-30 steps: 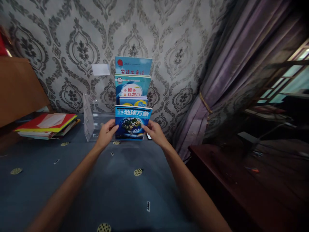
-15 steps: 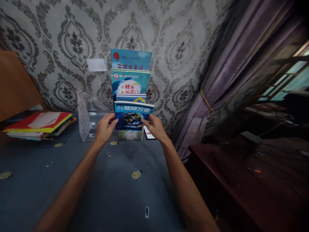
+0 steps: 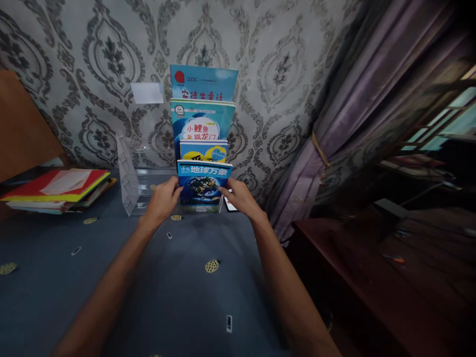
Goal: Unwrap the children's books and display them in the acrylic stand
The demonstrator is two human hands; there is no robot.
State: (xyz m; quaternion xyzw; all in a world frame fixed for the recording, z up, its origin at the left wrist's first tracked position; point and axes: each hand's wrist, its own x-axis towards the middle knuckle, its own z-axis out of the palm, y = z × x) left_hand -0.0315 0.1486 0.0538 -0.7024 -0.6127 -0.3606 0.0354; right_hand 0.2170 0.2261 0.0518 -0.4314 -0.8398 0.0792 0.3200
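Observation:
A blue book with an earth picture (image 3: 203, 184) stands upright at the front of a clear tiered rack (image 3: 128, 173). My left hand (image 3: 163, 198) grips its left edge, thumb on the cover. At the right edge my right hand (image 3: 240, 198) pinches the same book, with the fingers behind it hidden. Behind it rise a blue and yellow book (image 3: 204, 149), a teal book with a white circle (image 3: 203, 119) and, tallest, a light blue book (image 3: 204, 82). The rack's lower front right part is largely covered by the earth book.
Red and yellow folders and papers (image 3: 59, 188) lie stacked at the left, near a brown panel (image 3: 26, 129). A phone (image 3: 231, 203) is partly hidden behind my right hand. Purple curtain (image 3: 301, 183) and dark red table (image 3: 334, 248) are at the right.
The earth book has moved slightly down and sits straighter, and more of the blue and yellow book shows behind it. Both hands still hold it. The view has shifted slightly.

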